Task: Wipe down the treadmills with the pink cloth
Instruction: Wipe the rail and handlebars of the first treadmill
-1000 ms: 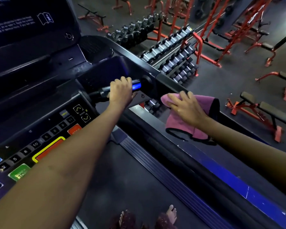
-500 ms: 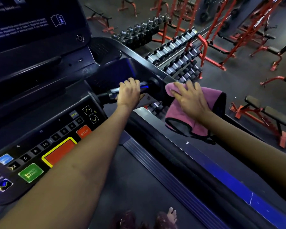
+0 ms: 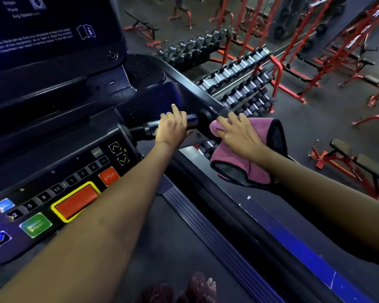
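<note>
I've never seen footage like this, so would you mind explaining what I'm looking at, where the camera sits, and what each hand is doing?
The camera is worn on the person's head, looking forward and down, so the two bare arms reaching in from the bottom are their own. They are standing on a treadmill in a gym: the slanted panel with the orange STOP button and green start key is the treadmill console, and the dark belt lies below it. The left hand is curled around the short handlebar sticking out beside the console. The right hand lies flat, fingers spread, on the pink cloth, pressing it onto the treadmill's right side rail; part of the cloth hangs over the rail's edge. Behind are dumbbell racks and red benches on the floor.
</note>
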